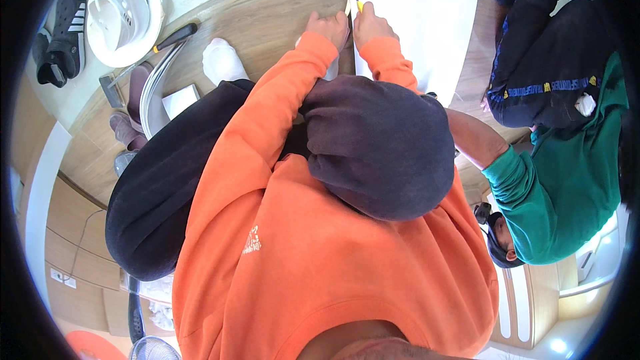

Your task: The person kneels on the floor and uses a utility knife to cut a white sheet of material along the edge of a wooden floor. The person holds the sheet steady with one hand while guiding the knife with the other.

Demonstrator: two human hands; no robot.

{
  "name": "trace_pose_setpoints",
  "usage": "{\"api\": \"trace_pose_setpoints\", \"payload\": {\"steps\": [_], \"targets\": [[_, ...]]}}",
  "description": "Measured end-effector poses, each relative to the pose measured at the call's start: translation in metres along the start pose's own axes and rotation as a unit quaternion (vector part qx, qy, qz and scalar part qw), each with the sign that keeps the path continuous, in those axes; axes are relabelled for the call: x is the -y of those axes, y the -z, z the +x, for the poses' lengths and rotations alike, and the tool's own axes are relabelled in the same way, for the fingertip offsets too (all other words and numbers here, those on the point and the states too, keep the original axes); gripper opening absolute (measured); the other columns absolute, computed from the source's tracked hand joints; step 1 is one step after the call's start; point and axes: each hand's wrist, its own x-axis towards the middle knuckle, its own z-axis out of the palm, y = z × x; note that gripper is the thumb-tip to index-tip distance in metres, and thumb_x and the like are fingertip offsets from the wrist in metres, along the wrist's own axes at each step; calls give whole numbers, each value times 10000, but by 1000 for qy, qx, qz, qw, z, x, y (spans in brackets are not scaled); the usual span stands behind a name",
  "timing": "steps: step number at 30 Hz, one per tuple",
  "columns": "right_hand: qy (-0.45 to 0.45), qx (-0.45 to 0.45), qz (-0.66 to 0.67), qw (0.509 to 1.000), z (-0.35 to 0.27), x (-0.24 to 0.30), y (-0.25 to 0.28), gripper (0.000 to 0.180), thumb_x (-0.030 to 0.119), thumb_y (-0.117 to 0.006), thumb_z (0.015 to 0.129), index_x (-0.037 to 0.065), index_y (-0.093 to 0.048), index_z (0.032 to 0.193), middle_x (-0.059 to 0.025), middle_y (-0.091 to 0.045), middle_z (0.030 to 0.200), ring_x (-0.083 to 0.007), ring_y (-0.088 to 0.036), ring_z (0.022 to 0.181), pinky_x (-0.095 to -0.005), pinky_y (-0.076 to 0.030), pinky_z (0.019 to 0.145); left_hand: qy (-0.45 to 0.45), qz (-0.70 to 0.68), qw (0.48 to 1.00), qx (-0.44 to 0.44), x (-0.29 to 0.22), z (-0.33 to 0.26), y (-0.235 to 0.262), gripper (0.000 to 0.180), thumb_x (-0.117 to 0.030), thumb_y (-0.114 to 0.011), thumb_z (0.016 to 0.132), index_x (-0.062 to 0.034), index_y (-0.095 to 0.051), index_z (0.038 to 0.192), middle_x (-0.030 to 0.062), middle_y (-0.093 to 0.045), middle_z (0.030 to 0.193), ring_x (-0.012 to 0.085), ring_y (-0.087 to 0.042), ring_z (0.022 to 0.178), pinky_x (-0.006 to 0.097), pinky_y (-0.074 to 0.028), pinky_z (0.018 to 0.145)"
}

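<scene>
Person crouched over wood-grain laminate floor. Left hand and right hand side by side, nearly touching, at the near edge of a large white flat panel. Right hand closed around a small yellow-handled tool, its tip just above the knuckles, at the panel's edge. Left hand curled, knuckles down beside the tool; whether it grips anything cannot be told. Judgement: left hand should brace the edge, the tool drawn steadily along it. A person's green sleeve lies well right of the grip.
</scene>
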Motion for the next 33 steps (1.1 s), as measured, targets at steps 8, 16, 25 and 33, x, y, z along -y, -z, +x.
{"api": "trace_pose_setpoints", "payload": {"steps": [8,16,25,33], "targets": [[-5,14,24,1000,6,-2,-4,223,256,-390,890,72,-417,1013,-227,-636,842,-427,-610,821,-511,-462,723,-62,97,993,25,-4,-2,-6,73,-147,-492,794,-113,-486,730,89,-622,669,215,-611,564,345,-397,646],[27,-47,48,997,-10,-13,6,223,288,-396,912,81,-406,994,-244,-613,740,-461,-586,726,-536,-448,644,-89,47,995,1,-24,-57,-14,73,-165,-509,776,-101,-494,744,61,-532,662,211,-573,561,381,-361,633],[20,-85,87,992,-57,-17,27,219,308,-380,927,104,-403,1002,-234,-601,679,-462,-574,657,-537,-430,580,67,-54,994,-67,16,-31,43,231,-284,-513,778,-82,-563,878,87,-583,858,283,-566,638,395,-387,654],[10,-76,90,993,-38,-31,14,224,309,-390,913,102,-401,996,-240,-611,715,-451,-593,696,-536,-448,616,14,-182,981,-65,46,22,89,236,-232,-478,812,-47,-616,862,195,-582,875,372,-550,787,437,-427,702]]}}
